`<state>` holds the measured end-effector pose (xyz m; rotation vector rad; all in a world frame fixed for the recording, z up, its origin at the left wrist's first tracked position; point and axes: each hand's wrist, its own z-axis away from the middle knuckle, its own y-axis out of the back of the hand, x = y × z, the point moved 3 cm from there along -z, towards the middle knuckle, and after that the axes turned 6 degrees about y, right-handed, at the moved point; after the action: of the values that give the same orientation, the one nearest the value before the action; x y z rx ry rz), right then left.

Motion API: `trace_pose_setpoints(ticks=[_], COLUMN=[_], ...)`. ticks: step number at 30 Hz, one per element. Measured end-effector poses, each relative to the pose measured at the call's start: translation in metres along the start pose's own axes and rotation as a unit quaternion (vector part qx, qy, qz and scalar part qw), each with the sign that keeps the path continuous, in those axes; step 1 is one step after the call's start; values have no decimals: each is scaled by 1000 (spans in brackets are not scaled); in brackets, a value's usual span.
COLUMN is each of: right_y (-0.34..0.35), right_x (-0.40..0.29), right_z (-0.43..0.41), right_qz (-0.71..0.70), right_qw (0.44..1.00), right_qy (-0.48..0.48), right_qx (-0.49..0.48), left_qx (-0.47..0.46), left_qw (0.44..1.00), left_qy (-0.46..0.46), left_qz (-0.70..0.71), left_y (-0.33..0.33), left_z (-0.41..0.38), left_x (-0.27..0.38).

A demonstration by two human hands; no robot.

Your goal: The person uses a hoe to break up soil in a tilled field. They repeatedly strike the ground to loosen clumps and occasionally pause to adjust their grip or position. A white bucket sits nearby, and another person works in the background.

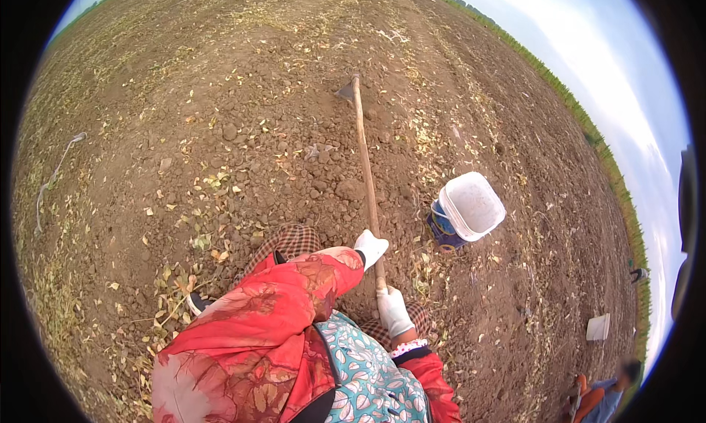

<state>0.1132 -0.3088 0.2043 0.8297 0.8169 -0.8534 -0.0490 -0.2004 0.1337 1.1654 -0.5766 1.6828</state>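
Both of my hands wear white gloves and grip the wooden handle of a hoe [365,158]. My left hand [371,250] is closed around the shaft, farther up than the other. Near the handle's lower end, my right hand [392,311] is wrapped around the wood. The hoe's metal blade [346,91] lies at the far end, at the surface of the loose, cloddy soil. To the right of the handle, a white plastic bucket [475,206] with a blue printed side stands on the ground; its visible inside holds nothing that I can make out.
Dry leaves and clods [349,189] are scattered over the brown field. A pale cord [55,174] lies at the far left. At the lower right are a second white bucket [598,327] and a person [604,401] low to the ground. Green plants [601,141] edge the field.
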Motion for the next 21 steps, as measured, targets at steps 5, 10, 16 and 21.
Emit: trace_pose_setpoints(ticks=[5, 10, 16, 21], right_y=[52, 108, 90, 92], right_x=[0, 80, 80, 94], right_z=[101, 204, 211, 212], right_qz=[161, 16, -47, -32], right_qw=[986, 997, 987, 985], right_qy=[32, -64, -116, -118], right_qx=[5, 39, 98, 118], left_qx=[-18, -80, -62, -63], left_qw=[999, 980, 919, 895], left_qy=[27, 62, 163, 205], left_qz=[-26, 169, 354, 392], left_y=[-14, -25, -21, -18], left_z=[-5, 5, -10, -3], left_x=[5, 12, 6, 21])
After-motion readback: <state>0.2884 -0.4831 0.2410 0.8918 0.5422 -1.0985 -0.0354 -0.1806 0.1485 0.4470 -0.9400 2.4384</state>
